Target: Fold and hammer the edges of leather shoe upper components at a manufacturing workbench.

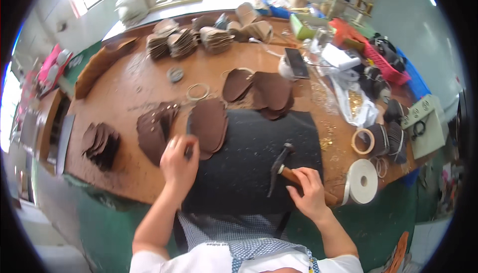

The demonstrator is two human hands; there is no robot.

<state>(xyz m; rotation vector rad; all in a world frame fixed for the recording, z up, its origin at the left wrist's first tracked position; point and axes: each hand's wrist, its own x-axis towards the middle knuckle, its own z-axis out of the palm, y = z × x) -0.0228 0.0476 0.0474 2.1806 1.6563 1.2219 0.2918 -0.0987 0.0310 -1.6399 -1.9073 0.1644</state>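
My right hand [309,193] grips the wooden handle of a hammer [280,166], whose metal head rests over a black mat [244,188]. At the mat's left edge my left hand [180,162] has its fingers curled together; what they pinch, if anything, is too small to make out. Just beyond that hand lies a stack of rounded brown leather pieces [209,126]. Beside it, to the left, is a fanned pile of brown pieces [155,131] with small shiny metal studs along the edge. More brown leather pieces [272,92] overlap the mat's far edge.
A darker stack of pieces [101,146] stands at the left. Bundled pieces [183,43] line the far side. On the right are a phone [296,63], scattered gold-coloured bits [326,141], a white tape roll [362,181], a pink basket [386,64] and a socket box [423,123].
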